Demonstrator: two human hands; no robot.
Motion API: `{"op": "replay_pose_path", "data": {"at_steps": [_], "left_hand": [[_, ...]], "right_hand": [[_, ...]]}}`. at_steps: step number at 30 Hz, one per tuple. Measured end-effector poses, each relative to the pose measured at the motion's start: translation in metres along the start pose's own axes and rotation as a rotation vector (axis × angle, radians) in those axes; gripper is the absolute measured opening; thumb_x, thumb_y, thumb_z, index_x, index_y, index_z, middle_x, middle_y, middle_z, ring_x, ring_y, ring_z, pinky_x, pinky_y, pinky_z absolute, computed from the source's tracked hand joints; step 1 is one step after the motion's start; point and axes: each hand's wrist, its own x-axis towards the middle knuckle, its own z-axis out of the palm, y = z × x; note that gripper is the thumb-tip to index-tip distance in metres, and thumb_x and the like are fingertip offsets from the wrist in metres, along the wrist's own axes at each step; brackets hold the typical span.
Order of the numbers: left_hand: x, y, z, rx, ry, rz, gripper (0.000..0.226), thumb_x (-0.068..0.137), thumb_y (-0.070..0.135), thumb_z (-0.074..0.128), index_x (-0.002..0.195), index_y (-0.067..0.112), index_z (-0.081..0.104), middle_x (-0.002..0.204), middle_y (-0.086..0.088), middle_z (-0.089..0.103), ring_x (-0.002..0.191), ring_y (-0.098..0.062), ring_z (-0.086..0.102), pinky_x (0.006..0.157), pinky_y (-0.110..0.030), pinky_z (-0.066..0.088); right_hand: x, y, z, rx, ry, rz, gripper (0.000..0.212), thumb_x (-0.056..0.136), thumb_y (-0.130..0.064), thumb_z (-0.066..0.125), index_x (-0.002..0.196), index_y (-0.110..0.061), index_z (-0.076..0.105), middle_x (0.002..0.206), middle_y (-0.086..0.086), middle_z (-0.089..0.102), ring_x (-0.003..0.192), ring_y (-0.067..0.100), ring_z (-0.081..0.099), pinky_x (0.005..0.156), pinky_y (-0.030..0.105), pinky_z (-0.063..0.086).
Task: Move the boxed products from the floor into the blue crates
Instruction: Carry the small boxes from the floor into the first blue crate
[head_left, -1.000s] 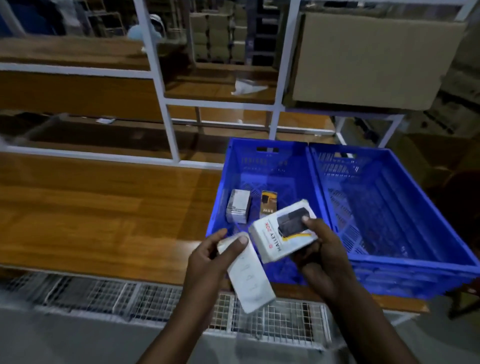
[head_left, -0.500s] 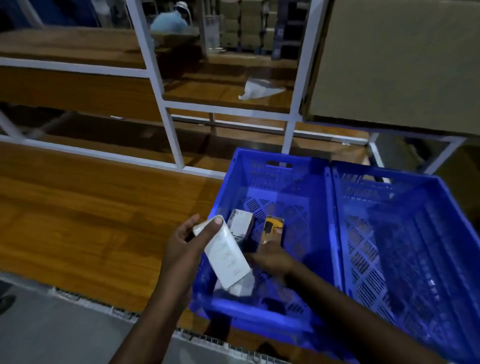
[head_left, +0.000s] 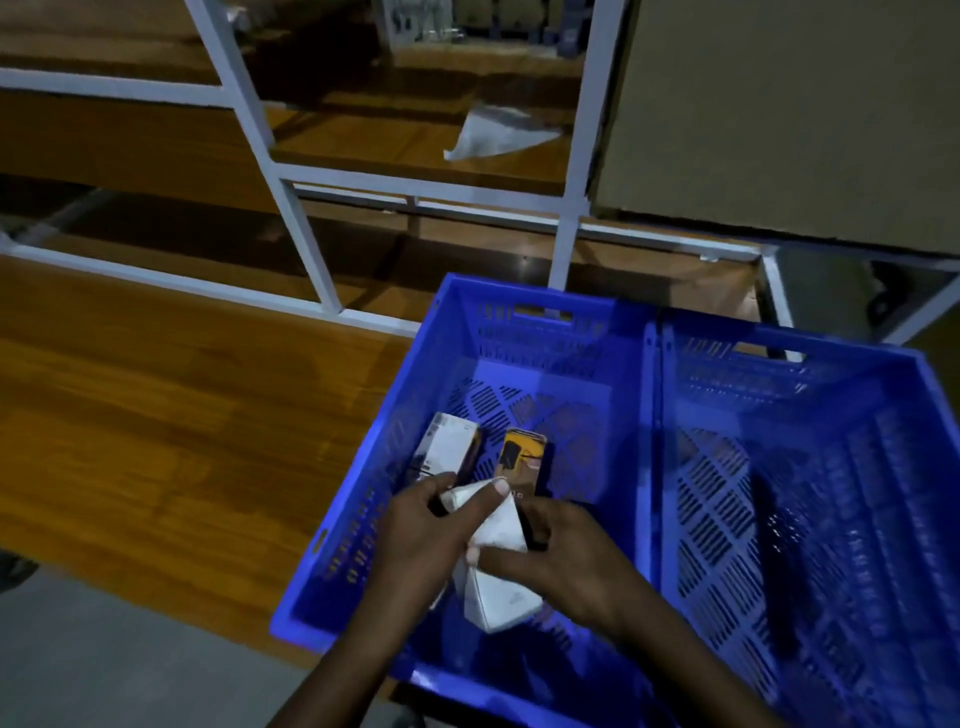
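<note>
We see a white product box (head_left: 500, 525) held over the left blue crate (head_left: 363, 519), our left hand (head_left: 431, 535) pinching its upper end and our right hand (head_left: 556, 556) curled round its lower side. Another white box (head_left: 449, 447) and an orange box (head_left: 522, 457) lie inside; the right blue crate (head_left: 779, 467) adjoins it on the wooden shelf (head_left: 156, 426).

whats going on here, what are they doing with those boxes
A person is loading small boxed products into the left blue crate, which sits on a wooden shelf. Both hands are down inside it: the left hand holds a white box, and the right hand has its grip on the same box or one just beneath; the view doesn't settle which. A white-and-dark box and an orange box already lie on the crate floor. The right blue crate looks empty.
</note>
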Motion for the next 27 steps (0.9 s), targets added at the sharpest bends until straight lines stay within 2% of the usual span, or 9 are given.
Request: {"op": "replay_pose_path", "data": {"at_steps": [2, 5, 7, 10, 14, 16, 21, 24, 27], "left_hand": [[0.002, -0.005, 0.007, 0.088, -0.083, 0.038, 0.058, 0.058, 0.075, 0.083, 0.087, 0.024, 0.080, 0.081, 0.006, 0.080, 0.080, -0.010, 0.077, 0.078, -0.043, 0.063], [-0.002, -0.006, 0.012, 0.234, -0.159, 0.125, 0.027, 0.072, 0.065, 0.082, 0.070, 0.039, 0.076, 0.071, 0.017, 0.075, 0.069, 0.005, 0.071, 0.064, -0.021, 0.055], [0.001, -0.005, 0.011, 0.304, -0.237, 0.158, 0.029, 0.078, 0.064, 0.077, 0.068, 0.036, 0.075, 0.067, 0.016, 0.074, 0.064, 0.009, 0.067, 0.057, -0.014, 0.046], [0.014, 0.000, 0.002, 0.334, -0.324, 0.138, 0.047, 0.089, 0.061, 0.065, 0.054, 0.030, 0.068, 0.051, 0.005, 0.065, 0.050, 0.003, 0.058, 0.054, -0.024, 0.042], [0.037, -0.001, -0.017, 0.343, -0.336, 0.207, 0.060, 0.101, 0.051, 0.055, 0.047, 0.024, 0.049, 0.040, 0.003, 0.042, 0.042, -0.005, 0.041, 0.053, -0.032, 0.032], [0.047, -0.002, -0.028, 0.284, -0.375, 0.249, 0.050, 0.103, 0.042, 0.057, 0.055, 0.028, 0.055, 0.044, 0.006, 0.044, 0.047, -0.003, 0.043, 0.055, -0.032, 0.032], [0.060, -0.009, -0.041, 0.277, -0.445, 0.324, 0.031, 0.097, 0.037, 0.062, 0.116, 0.014, 0.073, 0.098, 0.000, 0.078, 0.091, -0.012, 0.071, 0.078, -0.033, 0.056], [0.055, -0.010, -0.048, 0.458, -0.464, 0.401, 0.058, 0.097, 0.037, 0.066, 0.149, 0.016, 0.053, 0.144, 0.000, 0.062, 0.127, -0.016, 0.060, 0.103, -0.024, 0.045], [0.049, -0.015, -0.051, 0.480, -0.531, 0.460, 0.058, 0.096, 0.041, 0.067, 0.150, 0.025, 0.050, 0.144, 0.007, 0.058, 0.122, -0.011, 0.060, 0.092, -0.015, 0.040]], "right_hand": [[-0.002, 0.007, -0.003, -0.104, 0.011, 0.032, 0.040, 0.080, -0.038, 0.084, 0.117, -0.028, 0.074, 0.108, -0.009, 0.079, 0.102, 0.008, 0.075, 0.093, 0.042, 0.060], [-0.007, 0.014, 0.001, -0.178, 0.040, 0.112, 0.051, 0.074, -0.043, 0.081, 0.124, -0.040, 0.070, 0.112, -0.019, 0.076, 0.105, -0.002, 0.071, 0.096, 0.036, 0.058], [-0.006, 0.019, 0.005, -0.212, 0.132, 0.183, 0.047, 0.070, -0.045, 0.077, 0.116, -0.037, 0.073, 0.104, -0.018, 0.077, 0.096, -0.005, 0.071, 0.089, 0.029, 0.060], [-0.005, 0.022, 0.004, -0.275, 0.261, 0.360, 0.035, 0.075, -0.044, 0.078, 0.104, -0.025, 0.071, 0.097, -0.009, 0.076, 0.079, -0.004, 0.068, 0.060, 0.013, 0.053], [-0.008, 0.022, 0.010, -0.466, 0.395, 0.475, 0.086, 0.046, -0.078, 0.056, 0.110, -0.021, 0.068, 0.105, -0.003, 0.074, 0.095, 0.014, 0.070, 0.078, 0.031, 0.057], [-0.006, 0.024, 0.017, -0.511, 0.413, 0.535, 0.094, 0.045, -0.080, 0.049, 0.116, -0.021, 0.066, 0.112, 0.000, 0.073, 0.103, 0.019, 0.069, 0.081, 0.032, 0.055], [-0.002, 0.027, 0.036, -0.540, 0.432, 0.689, 0.050, 0.083, -0.058, 0.069, 0.104, -0.013, 0.062, 0.104, 0.010, 0.068, 0.095, 0.025, 0.068, 0.067, 0.030, 0.046], [-0.008, 0.028, 0.046, -0.686, 0.565, 0.668, 0.040, 0.087, -0.049, 0.071, 0.094, -0.013, 0.057, 0.108, 0.016, 0.070, 0.105, 0.033, 0.067, 0.075, 0.036, 0.047], [-0.020, 0.018, 0.054, -0.629, 0.638, 0.575, 0.035, 0.090, -0.047, 0.070, 0.098, -0.015, 0.060, 0.094, 0.006, 0.067, 0.098, 0.033, 0.067, 0.065, 0.036, 0.043]]}}
